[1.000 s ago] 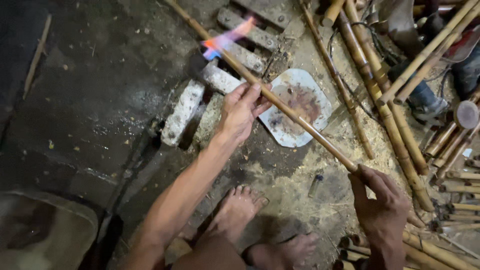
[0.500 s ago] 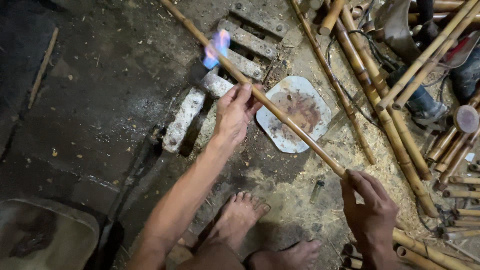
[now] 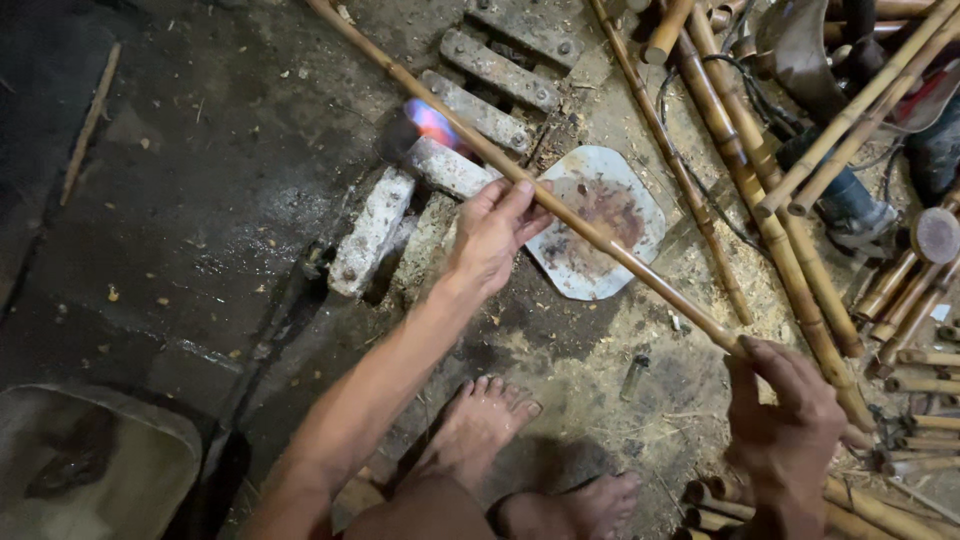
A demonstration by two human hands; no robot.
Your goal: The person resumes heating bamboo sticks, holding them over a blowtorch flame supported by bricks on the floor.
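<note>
On dusty concrete strewn with bamboo, both hands' fingers curl closed around a bamboo pole [image 3: 600, 240] over flame [image 3: 432, 122].

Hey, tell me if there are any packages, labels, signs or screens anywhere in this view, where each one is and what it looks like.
None in view: only bamboo poles, grey bricks, a small flame and a worn white plate on the dirt floor.
</note>
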